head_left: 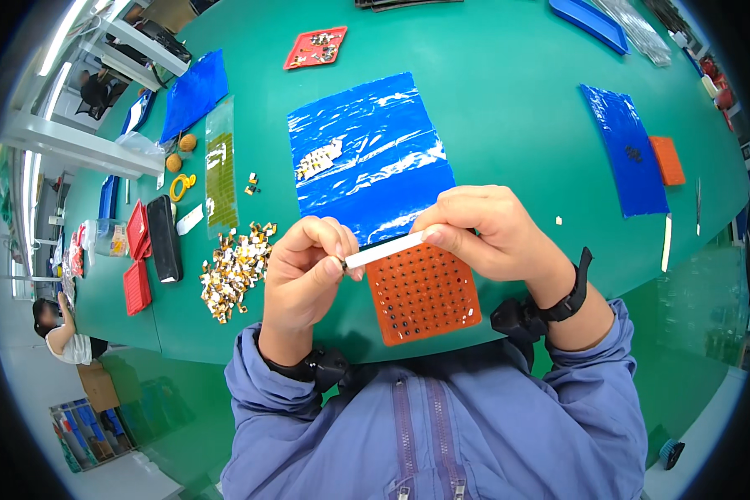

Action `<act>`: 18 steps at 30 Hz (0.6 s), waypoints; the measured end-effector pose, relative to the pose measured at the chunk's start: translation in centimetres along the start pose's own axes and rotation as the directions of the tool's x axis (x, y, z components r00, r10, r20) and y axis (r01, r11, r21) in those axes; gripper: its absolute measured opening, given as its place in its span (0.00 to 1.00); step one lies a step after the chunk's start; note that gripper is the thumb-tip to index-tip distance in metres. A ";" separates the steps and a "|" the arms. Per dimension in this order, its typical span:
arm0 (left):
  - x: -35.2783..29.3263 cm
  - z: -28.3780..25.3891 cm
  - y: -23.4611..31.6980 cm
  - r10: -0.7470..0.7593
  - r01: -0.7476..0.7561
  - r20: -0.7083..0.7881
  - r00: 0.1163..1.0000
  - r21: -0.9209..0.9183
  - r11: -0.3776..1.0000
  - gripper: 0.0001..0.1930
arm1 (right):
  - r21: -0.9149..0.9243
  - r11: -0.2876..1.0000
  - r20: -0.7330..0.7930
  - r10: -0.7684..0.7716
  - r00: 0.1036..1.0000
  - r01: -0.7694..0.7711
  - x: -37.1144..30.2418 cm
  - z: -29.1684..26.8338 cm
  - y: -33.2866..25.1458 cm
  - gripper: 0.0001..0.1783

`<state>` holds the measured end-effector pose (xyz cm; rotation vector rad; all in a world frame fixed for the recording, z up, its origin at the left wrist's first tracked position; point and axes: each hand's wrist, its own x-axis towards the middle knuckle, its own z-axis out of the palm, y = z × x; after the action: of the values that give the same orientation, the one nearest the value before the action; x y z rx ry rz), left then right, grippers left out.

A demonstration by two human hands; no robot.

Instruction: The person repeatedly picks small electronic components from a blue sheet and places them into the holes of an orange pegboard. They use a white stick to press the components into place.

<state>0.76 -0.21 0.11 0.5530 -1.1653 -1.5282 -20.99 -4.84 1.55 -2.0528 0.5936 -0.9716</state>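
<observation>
A white strip [385, 249] spans the gap between my two hands above the near edge of the table. Its right end is pinched between thumb and fingers of my right hand [487, 233]. At the strip's left end, my left hand [300, 271] is closed in a pinch; a small dark bit shows at the fingertips, too small to name. Just below the strip lies an orange tray [429, 296] with rows of small holes, several holding dark pieces. Beyond the hands, a shiny blue sheet [375, 158] carries a cluster of small white-and-gold parts [319, 159].
A loose pile of small white-and-gold parts [235, 271] is left of my left hand. Farther left are a black case [166, 239], red trays [137, 287] and yellow scissors [182, 187]. Another blue sheet [629, 154] lies right, beside an orange block [667, 161]. A red tray [315, 48] sits far off.
</observation>
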 end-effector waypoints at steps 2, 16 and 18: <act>0.1 0.0 0.0 0.026 -0.023 -0.067 0.997 0.048 0.999 0.04 | -0.049 0.999 -0.030 -0.017 0.999 0.015 0.1 0.1 0.1 0.06; -0.9 -6.9 6.7 -0.031 0.364 -0.363 0.931 0.930 0.054 0.04 | 0.082 0.997 -0.362 0.031 0.932 -0.001 -0.2 1.0 0.5 0.07; 0.1 -7.8 6.9 -0.058 0.264 -0.263 0.963 0.964 0.009 0.06 | 0.117 0.993 -0.371 0.038 0.928 0.006 -0.2 1.0 0.6 0.07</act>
<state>10.42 -2.81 3.06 1.8146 -2.0487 -0.4454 -20.35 -4.63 0.63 -1.7678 0.7292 -1.3696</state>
